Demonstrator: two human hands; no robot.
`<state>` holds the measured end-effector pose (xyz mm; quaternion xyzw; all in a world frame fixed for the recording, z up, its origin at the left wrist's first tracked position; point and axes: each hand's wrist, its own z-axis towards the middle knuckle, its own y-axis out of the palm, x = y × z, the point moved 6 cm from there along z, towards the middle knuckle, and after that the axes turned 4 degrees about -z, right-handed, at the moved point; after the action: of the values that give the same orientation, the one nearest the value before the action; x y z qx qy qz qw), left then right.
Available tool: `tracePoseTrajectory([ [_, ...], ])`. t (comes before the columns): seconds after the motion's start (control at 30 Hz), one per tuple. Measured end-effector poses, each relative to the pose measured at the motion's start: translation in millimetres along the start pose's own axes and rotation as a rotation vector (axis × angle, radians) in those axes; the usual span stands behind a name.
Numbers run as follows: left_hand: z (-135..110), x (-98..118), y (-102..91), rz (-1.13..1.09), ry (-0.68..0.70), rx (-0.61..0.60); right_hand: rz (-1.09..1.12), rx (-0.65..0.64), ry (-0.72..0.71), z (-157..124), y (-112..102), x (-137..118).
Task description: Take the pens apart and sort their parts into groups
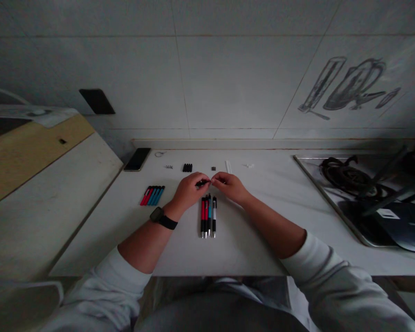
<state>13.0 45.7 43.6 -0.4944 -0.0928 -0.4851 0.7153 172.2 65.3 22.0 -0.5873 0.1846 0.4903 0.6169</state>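
Note:
My left hand [189, 189] is closed around a small black pen part [202, 183], its tip pointing right. Fingertips of my right hand [231, 186] pinch together at the right end of that part; whatever they grip is too small to make out. Just below the hands lie several assembled pens [206, 216], red, blue and white with black grips. Several red and blue pen barrels [152, 195] rest left of my left wrist. Beyond the hands are small springs [168, 167], black grip sleeves [187, 168], tiny dark pieces [213, 168], thin white refills [228, 166] and small white pieces [250, 165].
A phone [137, 159] lies at the back left of the white table [263, 226], beside a thin ring [160, 154]. To the right sits a metal-rimmed stove top [328, 203] with dark items on it. A pale slanted panel [38, 198] borders the left side.

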Motion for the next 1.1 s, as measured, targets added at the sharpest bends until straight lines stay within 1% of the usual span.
tracePoseTrajectory([
  [0.13, -0.4, 2.0, 1.3, 0.018, 0.015, -0.018, 0.048, -0.019, 0.015, 0.7, 2.1, 5.4],
  [0.23, -0.6, -1.5, 0.7, 0.011, -0.009, -0.001, -0.009, 0.023, 0.027, 1.0, -0.6, 11.5],
  [0.33, -0.6, -8.7, -0.4, 0.009, -0.065, 0.022, -0.165, 0.117, 0.009, 4.8, -17.1, 19.2],
  [0.4, -0.6, -13.9, -1.0, 0.01, -0.101, 0.033, -0.29, 0.167, -0.037, 11.4, -33.3, 24.3],
  [0.47, -0.8, -19.0, -1.2, 0.001, -0.126, 0.041, -0.402, 0.229, -0.037, 21.5, -51.3, 31.9],
  [0.5, -1.0, -21.5, -1.1, -0.007, -0.135, 0.043, -0.453, 0.242, -0.018, 27.9, -58.2, 36.4],
  [0.57, -1.2, -26.5, -1.2, -0.023, -0.149, 0.049, -0.553, 0.203, 0.016, 42.5, -63.7, 44.4],
  [0.67, -1.3, -33.3, -1.4, -0.029, -0.168, 0.056, -0.668, 0.124, 0.066, 63.0, -57.9, 52.4],
  [0.8, -1.5, -37.9, -1.3, -0.026, -0.166, 0.066, -0.763, 0.051, 0.108, 80.3, -39.9, 57.2],
  [0.93, -1.8, -39.6, 0.1, -0.026, -0.169, 0.069, -0.795, 0.014, 0.122, 85.4, -29.7, 58.5],
  [1.0, -1.5, -39.6, 1.1, -0.022, -0.178, 0.058, -0.798, 0.007, 0.13, 84.8, -28.8, 58.9],
  [1.1, -0.8, -38.1, 1.3, -0.019, -0.185, 0.05, -0.818, 0.029, 0.131, 81.4, -30.7, 58.1],
])
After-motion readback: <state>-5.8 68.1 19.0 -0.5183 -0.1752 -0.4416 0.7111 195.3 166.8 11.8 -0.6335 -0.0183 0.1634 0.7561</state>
